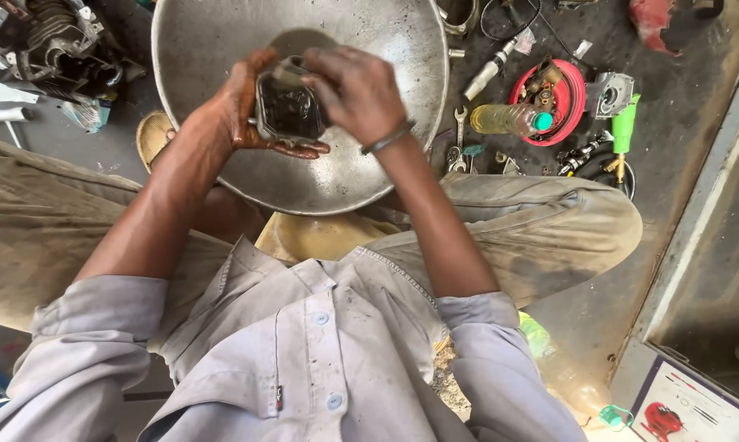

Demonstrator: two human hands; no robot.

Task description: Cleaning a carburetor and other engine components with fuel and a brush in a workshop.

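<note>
My left hand cups a dark, greasy boxy metal engine part from below and from the left. My right hand grips the same part from the top and right; a metal bracelet sits on that wrist. Both hands hold the part over a large round metal basin on the floor between my knees. A little dark liquid lies at the basin's far side.
A red round part, a clear bottle with yellowish liquid, wrenches, a green-handled tool and small parts lie to the right. An engine block sits at top left. Another plastic bottle lies by my right elbow.
</note>
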